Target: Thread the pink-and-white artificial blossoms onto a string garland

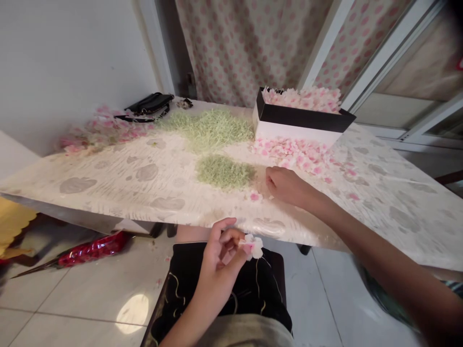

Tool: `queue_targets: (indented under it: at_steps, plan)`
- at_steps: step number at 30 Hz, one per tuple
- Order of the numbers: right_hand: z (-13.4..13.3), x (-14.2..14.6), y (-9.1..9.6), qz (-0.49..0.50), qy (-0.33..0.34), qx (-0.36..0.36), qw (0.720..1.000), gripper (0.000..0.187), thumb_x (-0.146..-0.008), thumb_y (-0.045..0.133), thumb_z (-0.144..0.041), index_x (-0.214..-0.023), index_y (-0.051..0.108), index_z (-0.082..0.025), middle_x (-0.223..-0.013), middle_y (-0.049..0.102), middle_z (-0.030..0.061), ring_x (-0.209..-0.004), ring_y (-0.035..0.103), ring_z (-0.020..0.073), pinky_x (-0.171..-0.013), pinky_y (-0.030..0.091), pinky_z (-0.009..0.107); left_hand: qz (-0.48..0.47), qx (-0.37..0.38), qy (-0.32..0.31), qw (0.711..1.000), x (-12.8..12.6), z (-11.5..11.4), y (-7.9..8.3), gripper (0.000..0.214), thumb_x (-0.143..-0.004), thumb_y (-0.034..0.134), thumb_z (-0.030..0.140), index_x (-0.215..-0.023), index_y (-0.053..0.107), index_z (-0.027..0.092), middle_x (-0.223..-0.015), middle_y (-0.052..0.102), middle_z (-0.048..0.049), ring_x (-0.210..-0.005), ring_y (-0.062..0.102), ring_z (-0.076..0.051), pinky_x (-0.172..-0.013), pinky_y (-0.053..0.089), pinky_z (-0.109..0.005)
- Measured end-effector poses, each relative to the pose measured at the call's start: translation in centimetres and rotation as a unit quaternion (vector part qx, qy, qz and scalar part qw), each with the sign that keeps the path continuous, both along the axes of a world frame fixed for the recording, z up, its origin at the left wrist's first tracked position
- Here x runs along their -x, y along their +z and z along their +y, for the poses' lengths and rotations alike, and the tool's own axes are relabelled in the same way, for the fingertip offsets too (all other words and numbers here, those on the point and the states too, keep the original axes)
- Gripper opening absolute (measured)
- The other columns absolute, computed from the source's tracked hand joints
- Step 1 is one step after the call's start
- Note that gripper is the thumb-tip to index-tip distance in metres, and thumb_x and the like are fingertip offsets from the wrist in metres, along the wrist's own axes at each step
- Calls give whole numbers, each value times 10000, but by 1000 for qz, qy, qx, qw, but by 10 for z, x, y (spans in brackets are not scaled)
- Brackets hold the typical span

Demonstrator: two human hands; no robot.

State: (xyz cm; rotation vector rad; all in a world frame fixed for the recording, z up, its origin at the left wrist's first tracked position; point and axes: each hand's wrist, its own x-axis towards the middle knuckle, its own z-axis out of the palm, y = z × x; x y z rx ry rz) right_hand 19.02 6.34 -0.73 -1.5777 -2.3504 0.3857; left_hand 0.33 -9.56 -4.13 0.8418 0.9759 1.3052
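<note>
Over my lap, in front of the table edge, my left hand pinches a white artificial blossom with a pink centre between thumb and finger. My right hand rests low over the table with its fingers curled closed; whatever is in them is hidden. Just left of it lies a small heap of pale green, stringy pieces. A single pink-centred blossom lies by the heap's near side. Beyond my right hand, loose pink and white blossoms are spread on the table.
A black-rimmed white box full of blossoms stands at the back right of the patterned tablecloth. A larger green heap lies behind the small one. Flower bunches and a black bag lie at the back left.
</note>
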Motion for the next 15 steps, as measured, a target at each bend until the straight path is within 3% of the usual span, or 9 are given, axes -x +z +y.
queue_targets:
  at_steps: [5, 8, 15]
  plan:
    - [-12, -12, 3, 110, 5, 4, 994, 74, -833, 610, -180, -780, 559, -190, -682, 583, -20, -595, 547, 126, -574, 472, 267, 0, -5, 7, 1000, 0, -1, 0, 371, -769, 739, 186, -1073, 529, 223, -786, 586, 40, -740, 575, -95, -745, 481, -198]
    - [-27, -17, 9, 204, 16, 22, 979, 10, -817, 596, -206, -819, 587, -208, -772, 645, 9, -699, 618, 157, -658, 509, 289, 4, -15, 23, 1000, 0, -2, -1, 360, -772, 741, 190, -1069, 541, 225, -788, 593, 38, -733, 580, -92, -731, 489, -190]
    - [-68, -15, 19, 370, 6, 63, 927, 119, -787, 694, -308, -861, 728, -220, -829, 740, 33, -793, 700, 184, -745, 568, 324, 18, -54, 78, 995, 3, 3, 0, 317, -799, 725, 179, -1059, 562, 255, -777, 610, 52, -705, 596, -73, -703, 497, -159]
